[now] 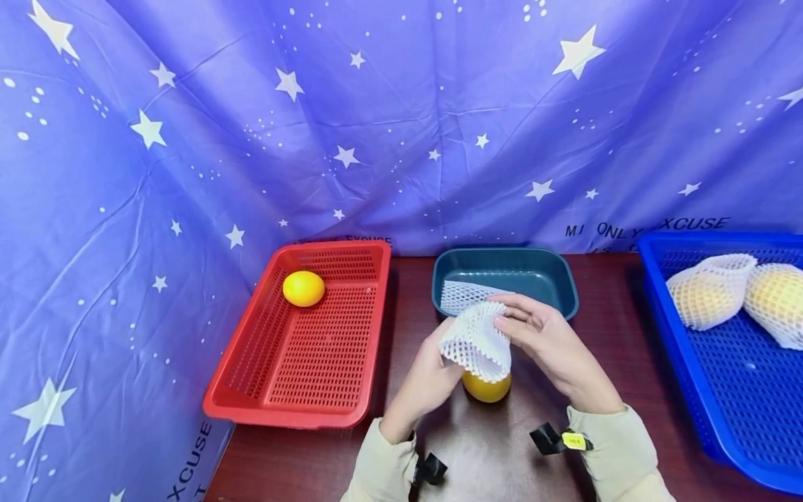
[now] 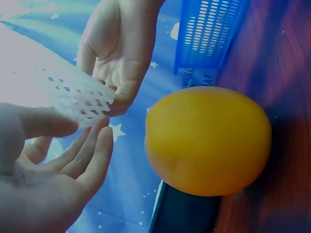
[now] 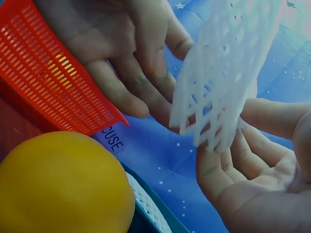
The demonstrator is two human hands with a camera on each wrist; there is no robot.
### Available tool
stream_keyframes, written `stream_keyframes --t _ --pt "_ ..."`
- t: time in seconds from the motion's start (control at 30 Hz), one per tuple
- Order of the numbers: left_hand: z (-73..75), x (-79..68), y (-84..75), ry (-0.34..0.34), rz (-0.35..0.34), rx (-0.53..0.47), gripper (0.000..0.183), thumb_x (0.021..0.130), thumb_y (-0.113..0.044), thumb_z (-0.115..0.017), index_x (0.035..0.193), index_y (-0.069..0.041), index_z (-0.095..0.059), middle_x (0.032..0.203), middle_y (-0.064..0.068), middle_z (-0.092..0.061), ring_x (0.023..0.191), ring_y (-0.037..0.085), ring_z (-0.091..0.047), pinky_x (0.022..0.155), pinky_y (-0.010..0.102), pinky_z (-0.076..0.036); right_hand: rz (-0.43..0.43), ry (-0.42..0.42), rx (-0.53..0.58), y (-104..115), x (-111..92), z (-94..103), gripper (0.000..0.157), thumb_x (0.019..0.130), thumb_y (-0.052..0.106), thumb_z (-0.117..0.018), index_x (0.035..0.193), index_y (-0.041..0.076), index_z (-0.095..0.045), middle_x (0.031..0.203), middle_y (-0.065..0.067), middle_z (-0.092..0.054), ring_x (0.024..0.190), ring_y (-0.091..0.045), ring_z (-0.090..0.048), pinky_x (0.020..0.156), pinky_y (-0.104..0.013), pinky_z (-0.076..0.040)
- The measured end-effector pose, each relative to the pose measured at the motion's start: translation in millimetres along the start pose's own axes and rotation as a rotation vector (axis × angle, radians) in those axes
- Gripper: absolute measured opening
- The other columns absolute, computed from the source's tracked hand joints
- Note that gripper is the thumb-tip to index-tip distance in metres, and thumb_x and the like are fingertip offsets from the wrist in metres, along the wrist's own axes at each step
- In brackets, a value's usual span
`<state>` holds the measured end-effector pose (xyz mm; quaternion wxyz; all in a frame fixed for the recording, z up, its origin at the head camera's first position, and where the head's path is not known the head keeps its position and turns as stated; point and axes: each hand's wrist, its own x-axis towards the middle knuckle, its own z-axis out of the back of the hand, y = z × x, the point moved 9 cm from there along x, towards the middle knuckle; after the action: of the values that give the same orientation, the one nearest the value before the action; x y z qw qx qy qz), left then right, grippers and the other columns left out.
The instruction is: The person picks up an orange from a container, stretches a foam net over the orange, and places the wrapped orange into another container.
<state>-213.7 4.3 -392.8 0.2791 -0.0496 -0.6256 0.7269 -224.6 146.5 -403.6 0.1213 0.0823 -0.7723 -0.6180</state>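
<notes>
A white foam fruit net (image 1: 479,338) is held up between both hands, its wide mouth facing the body. My left hand (image 1: 429,376) holds its left side, the thumb (image 2: 51,121) lying along the mesh. The right hand (image 1: 555,348) pinches the other side between thumb (image 3: 272,112) and fingers. Below the net a round yellow fruit (image 1: 488,389) stands on the table, partly covered by the net in the head view. Neither hand touches this fruit. Just behind the hands, a dark green tray (image 1: 539,279) contains more white foam netting (image 1: 464,296).
At left stands a red basket (image 1: 376,328) with one yellow fruit (image 1: 304,288) in it. A blue basket (image 1: 684,376) at right holds two fruits in foam nets, one netted fruit (image 1: 709,293) nearer the middle. Behind the table hangs a blue star-patterned cloth (image 1: 401,125).
</notes>
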Motion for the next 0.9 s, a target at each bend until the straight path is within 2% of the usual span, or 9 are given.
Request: stream_keyframes --t 0.1,0.17,0.27,0.3,0.37,0.47,0.57,0.73,0.9 --pt "2.7 0.5 4.1 -0.032 0.041 -0.099 0.023 0.096 0.001 -0.051 0.120 0.003 -0.052 0.110 0.019 -0.061 0.098 0.006 -0.053 0.089 0.022 -0.045 -0.017 0.013 -0.010 -1.9 -0.2 -0.7 0.033 0.101 0.008 -0.056 0.133 0.002 -0.054 0.114 -0.002 -0.067 0.099 -0.009 -0.063 0.085 -0.022 -0.055" --pt "1.9 -0.3 9.9 -0.033 0.097 -0.217 0.019 0.101 -0.006 -0.048 0.118 0.002 -0.048 0.107 0.016 -0.060 0.095 0.005 -0.054 0.085 0.021 -0.046 -0.035 0.017 -0.029 -3.7 -0.9 -1.3 0.034 0.101 0.009 -0.056 0.134 0.001 -0.054 0.115 -0.002 -0.067 0.098 -0.010 -0.064 0.084 -0.022 -0.055" --pt "-5.7 -3.2 18.0 0.036 0.177 -0.435 0.026 0.106 -0.022 -0.044 0.121 -0.001 -0.044 0.112 0.007 -0.059 0.099 0.007 -0.058 0.087 0.022 -0.048 -0.053 0.030 -0.074 -6.0 -1.5 -3.1 0.037 0.100 0.010 -0.057 0.136 0.002 -0.054 0.117 -0.004 -0.068 0.098 -0.013 -0.067 0.080 -0.024 -0.056" --pt "-8.9 -2.9 28.8 0.064 0.169 -0.471 0.030 0.107 -0.028 -0.042 0.122 -0.003 -0.044 0.113 0.005 -0.059 0.102 0.008 -0.059 0.089 0.024 -0.049 -0.057 0.034 -0.090 -6.4 -1.6 -4.1 0.038 0.100 0.010 -0.058 0.137 0.003 -0.054 0.117 -0.005 -0.068 0.098 -0.014 -0.067 0.080 -0.025 -0.057" --pt "-14.6 -5.2 32.1 0.131 0.216 -0.564 0.042 0.106 -0.039 -0.042 0.128 -0.003 -0.045 0.114 0.000 -0.059 0.105 0.009 -0.060 0.091 0.025 -0.049 -0.048 0.051 -0.109 -6.4 -1.2 -6.5 0.039 0.099 0.009 -0.059 0.138 0.005 -0.055 0.119 -0.008 -0.067 0.097 -0.016 -0.068 0.078 -0.027 -0.058" --pt "-17.9 -7.0 33.7 0.189 0.255 -0.594 0.061 0.104 -0.046 -0.045 0.137 0.005 -0.044 0.116 0.000 -0.061 0.106 0.008 -0.060 0.094 0.026 -0.049 -0.018 0.077 -0.133 -4.7 -0.7 -10.4 0.041 0.098 0.008 -0.060 0.139 0.004 -0.054 0.117 -0.008 -0.067 0.098 -0.017 -0.069 0.077 -0.028 -0.059" --pt "-16.7 -9.3 26.9 0.191 0.336 -0.602 0.067 0.103 -0.044 -0.048 0.141 0.012 -0.041 0.117 0.001 -0.063 0.106 0.008 -0.061 0.094 0.025 -0.049 0.023 0.113 -0.129 -2.7 -0.7 -14.8 0.044 0.096 0.003 -0.061 0.139 0.000 -0.052 0.115 -0.007 -0.068 0.098 -0.016 -0.069 0.080 -0.028 -0.058" --pt "-9.8 -9.2 30.1 0.136 0.371 -0.585 0.043 0.106 -0.031 -0.046 0.126 0.007 -0.056 0.104 -0.002 -0.066 0.096 0.008 -0.063 0.089 0.025 -0.052 0.034 0.157 -0.103 -3.9 -1.9 -18.4 0.046 0.092 -0.002 -0.064 0.136 -0.005 -0.050 0.111 -0.006 -0.068 0.097 -0.014 -0.068 0.082 -0.027 -0.057" --pt "-0.7 -5.8 31.8 0.051 0.320 -0.607 0.014 0.103 -0.021 -0.051 0.101 -0.009 -0.057 0.090 -0.006 -0.065 0.084 0.005 -0.060 0.079 0.021 -0.050 -0.015 0.110 -0.178 -7.7 -1.4 -14.3 0.033 0.098 0.008 -0.059 0.130 -0.002 -0.054 0.112 -0.006 -0.069 0.097 -0.015 -0.069 0.081 -0.029 -0.057"
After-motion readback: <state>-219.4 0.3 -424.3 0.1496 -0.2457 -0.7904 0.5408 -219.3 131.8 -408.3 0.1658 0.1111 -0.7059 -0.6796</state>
